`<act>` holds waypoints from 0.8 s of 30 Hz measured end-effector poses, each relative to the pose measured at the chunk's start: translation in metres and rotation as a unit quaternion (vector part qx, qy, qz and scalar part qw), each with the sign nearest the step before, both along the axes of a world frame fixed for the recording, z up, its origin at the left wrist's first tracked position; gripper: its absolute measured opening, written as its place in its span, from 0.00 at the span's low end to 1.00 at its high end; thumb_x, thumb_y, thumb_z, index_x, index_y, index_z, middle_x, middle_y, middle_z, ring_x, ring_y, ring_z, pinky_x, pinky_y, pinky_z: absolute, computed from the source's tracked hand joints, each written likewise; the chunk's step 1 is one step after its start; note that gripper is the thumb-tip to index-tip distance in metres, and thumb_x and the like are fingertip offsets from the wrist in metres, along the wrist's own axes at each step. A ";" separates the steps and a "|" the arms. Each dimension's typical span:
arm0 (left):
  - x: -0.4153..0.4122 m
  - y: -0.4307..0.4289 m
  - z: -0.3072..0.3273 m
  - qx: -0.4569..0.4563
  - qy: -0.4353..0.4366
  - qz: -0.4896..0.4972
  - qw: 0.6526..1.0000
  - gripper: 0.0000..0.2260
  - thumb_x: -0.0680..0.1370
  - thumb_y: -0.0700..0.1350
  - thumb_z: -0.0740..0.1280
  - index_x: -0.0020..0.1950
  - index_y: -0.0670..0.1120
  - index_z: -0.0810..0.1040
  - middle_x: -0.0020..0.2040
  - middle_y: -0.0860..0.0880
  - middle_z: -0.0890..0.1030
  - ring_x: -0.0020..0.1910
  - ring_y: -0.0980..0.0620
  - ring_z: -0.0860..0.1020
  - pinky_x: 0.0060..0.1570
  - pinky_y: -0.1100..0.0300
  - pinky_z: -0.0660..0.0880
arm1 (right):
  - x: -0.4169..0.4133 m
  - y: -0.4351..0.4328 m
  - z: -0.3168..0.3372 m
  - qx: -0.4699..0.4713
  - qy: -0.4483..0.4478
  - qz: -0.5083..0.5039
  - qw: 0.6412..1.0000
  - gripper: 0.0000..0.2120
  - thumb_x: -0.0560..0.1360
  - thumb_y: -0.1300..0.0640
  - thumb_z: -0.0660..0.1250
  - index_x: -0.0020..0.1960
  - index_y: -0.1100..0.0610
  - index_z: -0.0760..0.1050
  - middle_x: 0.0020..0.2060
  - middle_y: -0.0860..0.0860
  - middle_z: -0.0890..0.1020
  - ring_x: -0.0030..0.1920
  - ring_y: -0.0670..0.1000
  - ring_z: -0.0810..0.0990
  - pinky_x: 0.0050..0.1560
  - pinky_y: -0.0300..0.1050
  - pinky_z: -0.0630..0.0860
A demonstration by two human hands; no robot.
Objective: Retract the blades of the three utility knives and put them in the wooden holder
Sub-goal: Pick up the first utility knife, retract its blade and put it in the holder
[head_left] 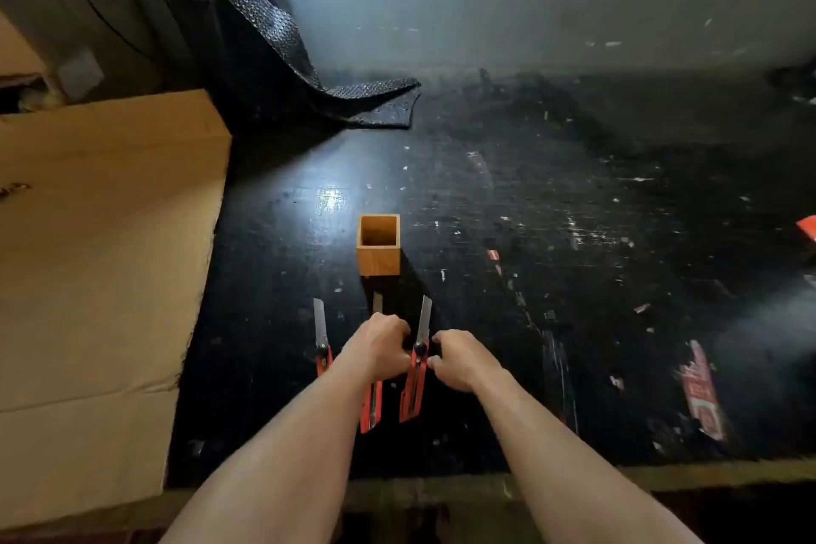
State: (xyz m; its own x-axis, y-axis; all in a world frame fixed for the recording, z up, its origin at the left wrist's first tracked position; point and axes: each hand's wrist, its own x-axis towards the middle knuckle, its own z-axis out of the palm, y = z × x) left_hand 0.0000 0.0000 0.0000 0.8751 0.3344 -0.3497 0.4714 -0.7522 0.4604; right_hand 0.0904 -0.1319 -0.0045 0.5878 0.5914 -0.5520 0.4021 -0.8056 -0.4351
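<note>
Three red utility knives lie side by side on the black tabletop, blades out and pointing away from me. The left knife (322, 345) lies untouched. The middle knife (372, 406) is partly hidden under my left hand (379, 349). The right knife (417, 371) sits between both hands: my left hand's fingers curl against its left side and my right hand (459, 360) pinches its right side near the black slider knob. The square wooden holder (379, 245) stands upright and empty just beyond the blade tips.
A large cardboard box (97, 278) fills the left side, close to the left knife. Black bubble wrap (309, 71) drapes at the back. Red scraps (702, 393) lie at the right. The table's front edge (662, 475) runs below my forearms.
</note>
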 end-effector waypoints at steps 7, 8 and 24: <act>-0.007 -0.056 -0.055 -0.065 0.037 0.095 0.993 0.05 0.77 0.45 0.70 0.46 0.46 0.85 0.41 0.49 0.84 0.42 0.50 0.83 0.44 0.54 0.82 | -0.014 -0.038 -0.055 0.018 0.053 -0.020 0.998 0.18 0.78 0.57 0.66 0.68 0.55 0.74 0.59 0.54 0.82 0.57 0.54 0.82 0.58 0.51 0.79; -0.013 -0.062 -0.055 -0.063 0.037 0.114 0.991 0.05 0.77 0.45 0.71 0.48 0.46 0.86 0.42 0.49 0.85 0.43 0.50 0.83 0.47 0.53 0.83 | -0.020 -0.042 -0.060 0.037 0.066 -0.050 0.996 0.17 0.78 0.57 0.66 0.67 0.54 0.75 0.54 0.53 0.83 0.53 0.53 0.83 0.56 0.51 0.80; 0.001 -0.047 -0.029 -0.244 -0.140 0.301 0.911 0.14 0.76 0.37 0.73 0.61 0.47 0.84 0.52 0.50 0.87 0.53 0.53 0.85 0.55 0.54 0.83 | 0.003 -0.035 -0.023 0.265 0.164 -0.219 0.925 0.13 0.76 0.66 0.70 0.57 0.53 0.77 0.49 0.52 0.85 0.48 0.50 0.86 0.51 0.54 0.84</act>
